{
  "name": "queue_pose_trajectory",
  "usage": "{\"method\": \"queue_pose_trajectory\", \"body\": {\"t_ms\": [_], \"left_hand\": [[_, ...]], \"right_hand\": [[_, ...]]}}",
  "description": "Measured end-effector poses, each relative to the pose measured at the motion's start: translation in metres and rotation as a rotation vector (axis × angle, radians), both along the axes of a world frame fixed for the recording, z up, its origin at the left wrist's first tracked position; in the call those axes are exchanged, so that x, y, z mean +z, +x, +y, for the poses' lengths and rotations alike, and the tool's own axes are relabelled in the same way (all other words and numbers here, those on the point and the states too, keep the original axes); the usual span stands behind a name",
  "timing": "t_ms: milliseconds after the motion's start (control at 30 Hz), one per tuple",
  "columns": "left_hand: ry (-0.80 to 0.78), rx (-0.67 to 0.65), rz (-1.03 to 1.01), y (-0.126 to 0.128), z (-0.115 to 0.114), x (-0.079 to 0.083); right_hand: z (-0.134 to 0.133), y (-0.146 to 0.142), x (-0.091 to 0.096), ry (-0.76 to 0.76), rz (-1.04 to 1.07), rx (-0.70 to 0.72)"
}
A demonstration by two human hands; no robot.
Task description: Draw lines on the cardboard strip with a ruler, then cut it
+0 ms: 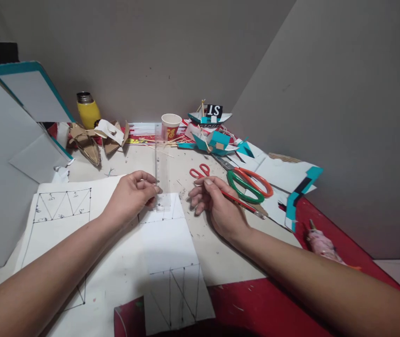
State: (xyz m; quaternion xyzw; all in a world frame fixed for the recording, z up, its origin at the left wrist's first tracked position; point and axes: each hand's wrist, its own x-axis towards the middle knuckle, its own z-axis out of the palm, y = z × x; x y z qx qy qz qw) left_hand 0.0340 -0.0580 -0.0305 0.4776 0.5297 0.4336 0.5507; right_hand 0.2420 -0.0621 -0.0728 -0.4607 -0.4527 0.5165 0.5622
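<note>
Left hand (pixel 134 191), mine, its fingertips pinched narrowly on a clear ruler (pixel 162 171), whose near end overlies a white paper strip (pixel 170 241) marked with ruled lines. My right hand (pixel 221 206) holds a red-and-black pencil (pixel 243 204) to the right of the strip. Near that hand I see 2 pairs of scissors: small red scissors (pixel 200 173) and larger green-and-orange scissors (pixel 237 171), all on the counter (pixel 249 302).
</note>
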Motion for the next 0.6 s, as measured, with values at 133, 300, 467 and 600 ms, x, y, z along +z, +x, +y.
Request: {"method": "queue_pose_trajectory", "body": {"t_ms": [133, 300, 467, 600], "left_hand": [[-0.027, -0.003, 0.0, -0.003, 0.001, 0.006], [-0.023, 0.06, 0.08, -0.013, 0.005, 0.019], [0.028, 0.046, 0.136, -0.023, 0.007, 0.031], [-0.018, -0.094, 0.204, -0.021, 0.001, 0.034]], "right_hand": [[0.0, 0.0, -0.001, -0.006, -0.01, 0.004], [-0.001, 0.0, -0.001, -0.001, -0.014, 0.009], [-0.001, -0.001, 0.001, -0.005, -0.024, 0.007], [-0.001, -0.001, 0.002, -0.017, -0.025, 0.009]]}}
